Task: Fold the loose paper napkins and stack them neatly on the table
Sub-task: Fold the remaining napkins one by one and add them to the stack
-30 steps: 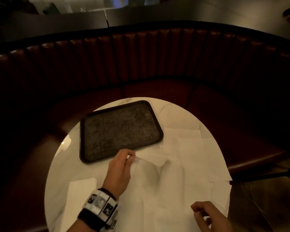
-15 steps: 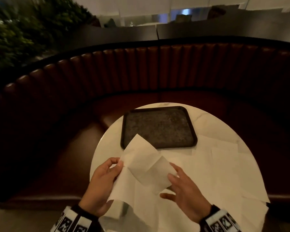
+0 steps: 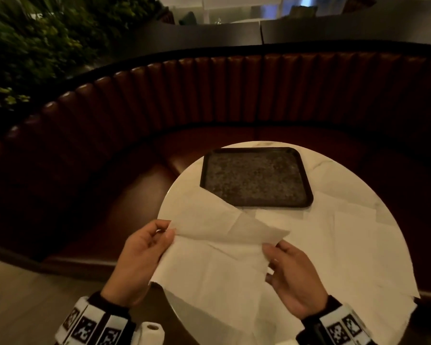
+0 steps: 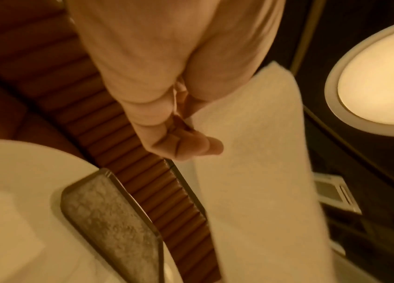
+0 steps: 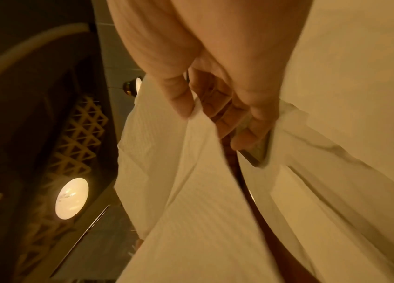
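Observation:
A large white paper napkin (image 3: pixel 214 265) hangs in the air over the near edge of the round marble table (image 3: pixel 319 175), creased and with one flap bent over at the top. My left hand (image 3: pixel 144 252) pinches its left edge between thumb and fingers; the same pinch shows in the left wrist view, where the napkin (image 4: pixel 259 172) runs past my left hand (image 4: pixel 186 137). My right hand (image 3: pixel 284 267) pinches the napkin's right edge; the right wrist view shows the thumb (image 5: pixel 179 99) on the napkin (image 5: pixel 191 191). Several loose napkins (image 3: pixel 363 245) lie flat on the table's right half.
A dark rectangular tray (image 3: pixel 254 178) sits at the far side of the table. A curved brown booth seat (image 3: pixel 234 95) wraps behind it. A roll of paper (image 3: pixel 151 332) shows at the bottom edge, below my left wrist. Plants (image 3: pixel 35 46) stand at the far left.
A second ago my left hand touched a napkin lying by the tray. Both hands then took hold of it and lifted it; it is now spread wider between them, nearer me.

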The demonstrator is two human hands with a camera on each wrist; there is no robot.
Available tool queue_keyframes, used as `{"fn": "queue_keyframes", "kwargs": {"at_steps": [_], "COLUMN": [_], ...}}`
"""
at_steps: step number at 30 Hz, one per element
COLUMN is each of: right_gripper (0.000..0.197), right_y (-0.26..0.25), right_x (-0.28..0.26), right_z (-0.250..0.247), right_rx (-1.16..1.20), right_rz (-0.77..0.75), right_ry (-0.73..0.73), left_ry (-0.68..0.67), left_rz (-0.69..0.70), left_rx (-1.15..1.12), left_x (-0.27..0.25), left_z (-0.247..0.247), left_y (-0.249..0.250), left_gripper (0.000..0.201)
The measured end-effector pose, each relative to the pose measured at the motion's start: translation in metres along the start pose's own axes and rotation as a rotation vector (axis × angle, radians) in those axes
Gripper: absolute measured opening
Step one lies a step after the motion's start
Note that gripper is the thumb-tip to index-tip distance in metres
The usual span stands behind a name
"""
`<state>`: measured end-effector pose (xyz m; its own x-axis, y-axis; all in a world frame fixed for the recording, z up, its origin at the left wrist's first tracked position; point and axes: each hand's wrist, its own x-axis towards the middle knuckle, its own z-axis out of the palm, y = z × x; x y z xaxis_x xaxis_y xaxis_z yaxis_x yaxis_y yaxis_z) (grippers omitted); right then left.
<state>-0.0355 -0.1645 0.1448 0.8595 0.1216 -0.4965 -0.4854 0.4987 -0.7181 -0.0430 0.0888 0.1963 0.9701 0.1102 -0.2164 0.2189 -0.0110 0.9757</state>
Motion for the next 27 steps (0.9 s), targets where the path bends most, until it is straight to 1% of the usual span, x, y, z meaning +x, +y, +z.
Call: {"fn": "queue_keyframes", "kwargs": {"at_steps": [3, 5, 6, 9, 11, 13, 16, 20, 22, 24, 25, 26, 27], "right_gripper": [0.011, 0.014, 0.017, 0.019, 0.030, 0.038, 0.034, 0.026, 0.020, 0.013, 0.019, 0.031, 0.038], "right_y": [-0.017, -0.024, -0.027, -0.031, -0.030, -0.028, -0.029, -0.037, -0.044, -0.049, -0.051, -0.052, -0.053], "right_x": [-0.005, -0.006, -0.007, -0.014, -0.021, -0.026, -0.029, -0.034, -0.038, -0.040, -0.040, -0.040, -0.041], "right_z": [-0.006, -0.008, -0.010, -0.016, -0.022, -0.028, -0.034, -0.035, -0.032, -0.032, -0.033, -0.036, -0.037], "right_rx": [-0.092, -0.150, -0.147, -0.098, -0.092, -0.116, -0.151, -0.166, -0.160, -0.158, -0.164, -0.187, -0.214], "right_rz": [-0.105, -0.161, -0.163, -0.088, -0.023, -0.010, -0.041, -0.134, -0.187, -0.201, -0.200, -0.193, -0.186], "right_ry": [0.067, 0.082, 0.068, -0.012, -0.081, -0.108, -0.084, -0.060, -0.070, -0.100, -0.101, -0.094, -0.089], "left_ry": [-0.080, -0.121, -0.134, -0.153, -0.146, -0.139, -0.117, -0.122, -0.122, -0.126, -0.136, -0.146, -0.154], "left_rz": [0.055, 0.056, 0.044, -0.045, -0.072, -0.070, -0.041, 0.002, 0.020, 0.037, 0.041, 0.044, 0.040], "left_rx": [0.194, 0.232, 0.229, 0.122, 0.063, 0.041, -0.007, -0.035, -0.038, -0.075, -0.090, -0.090, -0.084], "left_x": [0.001, 0.002, 0.002, 0.001, 0.000, -0.001, -0.005, -0.007, -0.007, -0.008, -0.008, -0.008, -0.007], "left_z": [0.005, 0.012, 0.017, 0.029, 0.033, 0.035, 0.036, 0.033, 0.030, 0.027, 0.026, 0.024, 0.024], "left_y": [0.002, 0.002, 0.001, -0.004, -0.009, -0.011, -0.007, -0.002, -0.001, 0.000, 0.001, 0.002, 0.002], "left_gripper": [0.010, 0.008, 0.007, 0.008, 0.005, 0.004, 0.008, 0.013, 0.018, 0.022, 0.020, 0.015, 0.009]}}
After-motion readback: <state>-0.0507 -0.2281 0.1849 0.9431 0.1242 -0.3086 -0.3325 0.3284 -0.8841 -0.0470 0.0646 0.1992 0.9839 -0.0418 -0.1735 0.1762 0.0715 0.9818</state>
